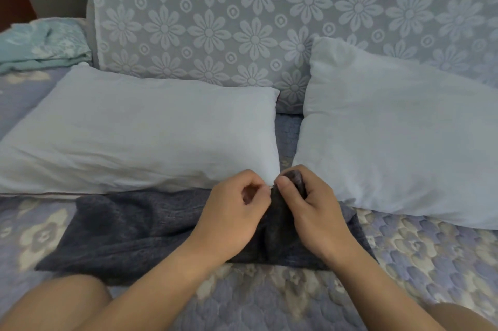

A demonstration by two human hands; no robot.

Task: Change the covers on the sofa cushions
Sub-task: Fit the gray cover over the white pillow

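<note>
1. Foreground: two bare knees at the lower corners of the head view, with both forearms reaching forward over the quilted sofa seat [269,301], whose cover shows pale flowers on a lavender ground.
2. Dark grey cover [129,225]: a knitted-looking cushion cover lying flat and partly crumpled on the seat, directly in front of the person, its far edge touching the near edge of the left cushion. One end is bunched up between the two hands.
3. Left hand [231,217]: fingers curled, thumb and forefinger tips pressed together at the gathered edge of the cover. The pinch point is small, so what exactly is held there cannot be told.
4. Right hand [312,209]: fingers curled around the raised fold of the dark grey cover, thumb pressing the fabric against the forefinger. The two hands nearly touch at the fingertips.
5. Left cushion [140,136]: a bare white inner cushion lying flat on the seat, just beyond the cover, wrinkled along its near edge.
6. Right cushion [398,136]: a second bare white inner cushion, propped at a tilt against the backrest, apart from the left cushion by a narrow strip of seat.
7. Backrest [242,15]: upright, draped in grey-blue fabric with a daisy and ring pattern.
8. Teal fabric [43,45]: a folded or crumpled pale teal cloth at the far left, beside the backrest.
</note>
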